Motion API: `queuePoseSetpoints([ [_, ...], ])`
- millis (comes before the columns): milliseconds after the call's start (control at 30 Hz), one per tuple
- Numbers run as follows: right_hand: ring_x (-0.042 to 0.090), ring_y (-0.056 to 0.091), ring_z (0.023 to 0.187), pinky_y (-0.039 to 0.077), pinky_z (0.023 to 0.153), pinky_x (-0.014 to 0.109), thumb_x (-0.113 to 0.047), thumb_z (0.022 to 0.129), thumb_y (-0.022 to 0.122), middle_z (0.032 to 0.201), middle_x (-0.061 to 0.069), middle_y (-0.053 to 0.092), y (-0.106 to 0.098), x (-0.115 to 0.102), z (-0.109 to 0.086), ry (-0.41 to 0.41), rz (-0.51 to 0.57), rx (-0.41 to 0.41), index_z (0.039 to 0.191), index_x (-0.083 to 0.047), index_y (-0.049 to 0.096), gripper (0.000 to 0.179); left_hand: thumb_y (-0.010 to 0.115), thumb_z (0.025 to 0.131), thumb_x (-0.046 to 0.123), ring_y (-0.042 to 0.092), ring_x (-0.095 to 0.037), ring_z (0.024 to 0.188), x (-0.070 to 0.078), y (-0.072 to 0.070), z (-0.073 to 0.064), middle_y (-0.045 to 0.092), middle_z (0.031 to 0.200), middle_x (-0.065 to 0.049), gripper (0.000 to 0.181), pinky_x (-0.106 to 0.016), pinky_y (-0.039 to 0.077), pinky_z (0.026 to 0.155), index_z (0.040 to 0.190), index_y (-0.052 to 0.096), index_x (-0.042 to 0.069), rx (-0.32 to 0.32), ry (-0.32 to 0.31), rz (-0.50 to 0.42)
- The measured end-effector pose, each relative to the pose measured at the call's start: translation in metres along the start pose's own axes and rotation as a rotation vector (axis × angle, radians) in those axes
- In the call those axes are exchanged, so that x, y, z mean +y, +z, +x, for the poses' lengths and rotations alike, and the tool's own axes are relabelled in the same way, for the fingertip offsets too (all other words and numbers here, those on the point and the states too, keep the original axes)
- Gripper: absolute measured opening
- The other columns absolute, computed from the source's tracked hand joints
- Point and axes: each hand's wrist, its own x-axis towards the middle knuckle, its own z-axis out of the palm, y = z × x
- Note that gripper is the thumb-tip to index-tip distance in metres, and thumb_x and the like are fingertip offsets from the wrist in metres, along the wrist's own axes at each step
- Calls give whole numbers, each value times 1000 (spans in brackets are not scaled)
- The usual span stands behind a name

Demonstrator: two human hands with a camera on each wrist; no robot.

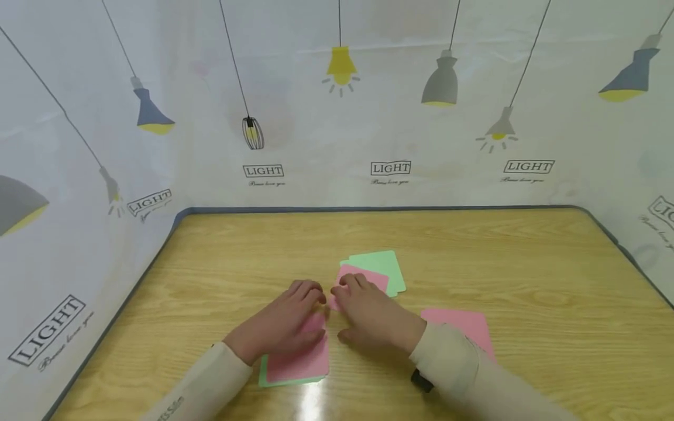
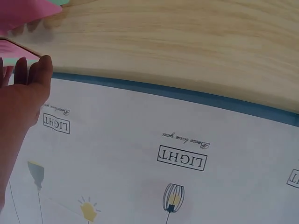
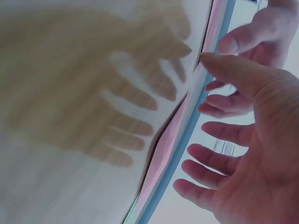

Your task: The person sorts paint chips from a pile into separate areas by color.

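Observation:
In the head view, my left hand (image 1: 286, 321) reaches over a pink square card (image 1: 302, 362) that lies on a light green card (image 1: 265, 377). Its fingers bend loosely, and nothing shows between them and the thumb. My right hand (image 1: 371, 310) hovers to its right, fingertips overlapping another pink card (image 1: 376, 278) that lies on light green cards (image 1: 381, 263). The right wrist view shows the right hand's fingers (image 3: 212, 156) spread apart and gripping nothing, with the left hand (image 3: 261, 37) facing it. Part of the left pink card is hidden beneath the left hand.
A further pink card (image 1: 466, 327) lies partly under the right forearm. The wooden table (image 1: 553, 263) is bounded by a blue edge strip (image 1: 368, 208) and white walls (image 1: 316, 117) printed with lamps. A dark wrist device (image 1: 421, 381) shows below the right sleeve.

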Motion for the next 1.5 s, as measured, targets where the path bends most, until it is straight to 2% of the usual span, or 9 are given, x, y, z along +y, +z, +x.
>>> queuePoseSetpoints([
  [167,35,41,124,41,100,44,-43,76,81,134,19,43,-4,21,-6,86,32,1,128,-1,53,73,70,86,38,30,-29,135,7,3,24,35,146,-13,62,-43,35,107,134,46,6,-96,-20,-1],
  [267,37,41,123,41,100,45,-45,75,80,132,21,44,-5,30,-9,107,36,-24,125,-2,53,72,73,84,42,24,-31,140,10,5,37,28,152,-14,69,-45,33,108,136,44,8,-152,-38,-4],
  [400,35,41,120,42,99,43,-45,78,77,129,19,44,-6,38,-9,120,58,-57,128,-3,51,70,73,83,44,22,-32,141,13,7,50,26,153,-13,65,-43,31,110,132,47,8,-193,-46,5],
  [567,29,41,115,43,95,39,-38,81,76,125,14,44,-7,46,-6,153,105,-69,133,-3,51,68,71,85,44,25,-31,139,12,10,59,28,150,-11,58,-41,32,110,125,47,9,-217,-69,7],
  [733,27,42,109,45,90,38,-34,82,78,117,12,44,-7,50,-4,147,128,-63,128,-4,54,60,72,85,42,27,-30,136,9,11,61,32,144,-9,50,-40,34,108,115,48,10,-217,-116,-29],
  [933,33,42,112,44,93,43,-37,81,78,124,18,44,-8,52,-3,137,91,-64,125,-1,54,62,72,87,39,26,-30,137,10,11,61,33,144,-12,41,-40,35,107,106,49,10,-223,-127,-60],
  [1067,29,42,108,44,90,39,-40,79,77,118,15,45,-10,54,-2,145,48,-61,126,-1,55,65,70,89,37,25,-28,139,12,9,62,32,146,-13,39,-36,36,106,108,50,9,-239,-123,-67],
  [1300,27,42,102,48,82,35,-36,77,80,114,16,41,-10,54,-2,142,104,-64,127,2,52,69,68,90,38,23,-29,140,13,10,65,30,148,-13,44,-37,30,110,116,49,8,-210,-97,-9],
  [1500,31,46,112,47,93,38,-36,75,80,129,21,40,-11,54,-4,103,73,-55,132,1,48,75,72,85,40,16,-38,143,9,13,71,28,150,-21,65,-43,22,114,131,42,5,-156,-76,20],
])
